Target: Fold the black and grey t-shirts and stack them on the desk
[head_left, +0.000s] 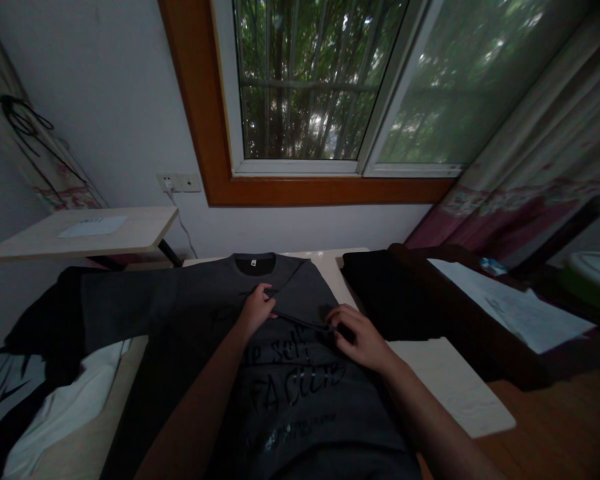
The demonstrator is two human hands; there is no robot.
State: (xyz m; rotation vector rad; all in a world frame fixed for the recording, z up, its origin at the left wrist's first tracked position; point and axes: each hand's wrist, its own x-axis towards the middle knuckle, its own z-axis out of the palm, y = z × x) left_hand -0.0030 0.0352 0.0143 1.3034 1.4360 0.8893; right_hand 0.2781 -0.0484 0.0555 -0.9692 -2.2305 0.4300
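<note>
Grey shirt fabric (290, 363) is pinched in left hand (255, 311) and right hand (367, 338), fingers curled (lettering (297, 389) partly hidden).

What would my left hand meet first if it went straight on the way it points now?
Likely the dark shirt, around the shoulder right of its collar, since your left hand is on it. Beyond would be the pale table, then the wall, though depth is hard to judge.
</note>
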